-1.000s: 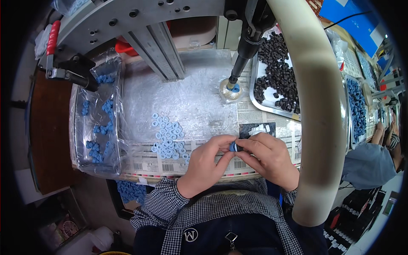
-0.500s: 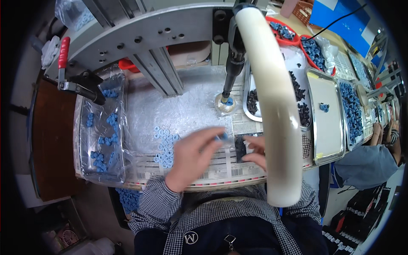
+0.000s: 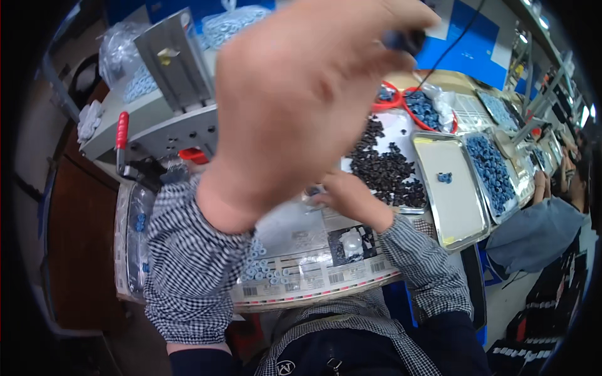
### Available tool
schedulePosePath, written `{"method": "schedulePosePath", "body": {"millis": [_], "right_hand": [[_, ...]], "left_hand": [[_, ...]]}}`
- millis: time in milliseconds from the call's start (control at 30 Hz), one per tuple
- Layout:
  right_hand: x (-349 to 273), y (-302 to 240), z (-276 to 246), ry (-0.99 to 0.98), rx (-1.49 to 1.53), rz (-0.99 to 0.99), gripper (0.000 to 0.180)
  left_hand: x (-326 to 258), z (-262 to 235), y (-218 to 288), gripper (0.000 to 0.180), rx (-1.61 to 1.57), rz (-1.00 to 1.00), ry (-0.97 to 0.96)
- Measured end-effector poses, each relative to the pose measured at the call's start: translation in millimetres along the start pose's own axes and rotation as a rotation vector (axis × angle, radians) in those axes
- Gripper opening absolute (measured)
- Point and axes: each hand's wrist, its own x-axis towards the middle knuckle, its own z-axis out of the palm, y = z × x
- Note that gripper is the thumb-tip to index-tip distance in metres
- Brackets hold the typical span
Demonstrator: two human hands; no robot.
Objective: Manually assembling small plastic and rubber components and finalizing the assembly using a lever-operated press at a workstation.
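My left hand (image 3: 295, 106) is raised large and blurred across the upper middle. Its fingers curl round something dark (image 3: 403, 41) that I cannot make out. Beyond and below it, my right hand (image 3: 352, 195) reaches in from the right, fingertips pinched at a small bluish piece (image 3: 313, 190) on the work surface, partly hidden by the left hand. Light blue rings (image 3: 266, 271) lie loose on the printed sheet near my left sleeve. Closer to me than my right hand is a dark pad (image 3: 337, 250) with a crumpled whitish lump (image 3: 353, 242) on it.
A metal tray of small black parts (image 3: 389, 172) stands right of my hands, then a tray (image 3: 461, 213) holding one blue piece (image 3: 444, 178). Farther right are blue parts (image 3: 492, 172) and a co-worker's sleeve (image 3: 533, 229). A red-handled clamp (image 3: 122, 131) stands at left.
My left hand has risen from beside the rings toward the camera. My right hand has moved forward from the dark pad. The thick white handle no longer shows, and the view has shifted.
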Motion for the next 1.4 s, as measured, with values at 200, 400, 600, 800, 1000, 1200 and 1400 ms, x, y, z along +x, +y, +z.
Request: {"method": "schedulePosePath", "body": {"millis": [200,400,600,800,1000,1200,1400], "right_hand": [[1,-15,-13,0.07,0.142,0.06,0.024],[-120,44,-128,0.287,-0.248,0.533,0.018],[-178,83,-164,0.243,-0.483,0.7,0.029],[-94,10,-148,0.347,-0.228,0.449,0.024],[-27,-28,-147,0.369,-0.107,0.207,0.018],[81,-68,-140,0.526,0.091,-0.263,0.02],[172,-58,-173,0.487,0.41,-0.03,0.057]], "left_hand": [[5,-21,-28,0.033,-0.002,-0.537,0.068],[-105,-62,36,0.032,-0.133,-0.829,0.126],[-226,-9,48,0.025,-0.137,-1.235,-0.139],[-254,30,28,0.025,0.062,-1.123,-0.305],[-256,34,25,0.024,0.208,-0.876,-0.446],[-253,27,34,0.027,0.432,-0.671,-0.605],[-238,40,24,0.023,0.344,-0.671,-0.594]]}}
